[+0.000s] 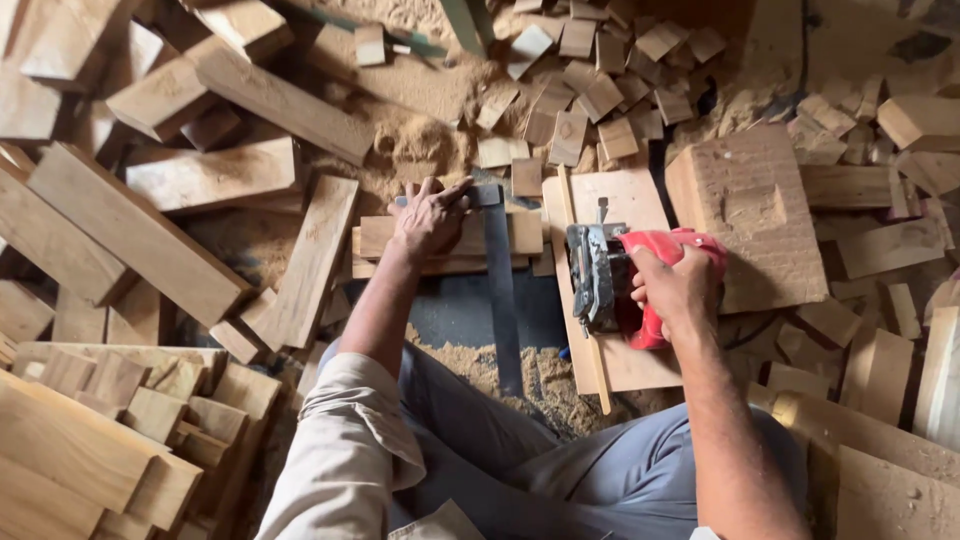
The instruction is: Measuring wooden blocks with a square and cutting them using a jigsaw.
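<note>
My left hand (430,215) presses flat on a short wooden plank (520,232) that lies crosswise in front of me. Its fingers rest by the head of a metal try square (500,290), whose blade runs toward me over the plank. My right hand (672,290) grips the red handle of a hand-held circular saw (605,275). The saw sits on a pale board (625,365) with a thin wooden strip (583,300) along its left side. The saw's metal guard faces the plank.
Sawdust covers the floor around me. Several small cut blocks (590,90) are piled at the far side. Long planks (130,235) lie to the left, stacked blocks (110,420) at near left, a thick wood block (750,215) and more offcuts on the right.
</note>
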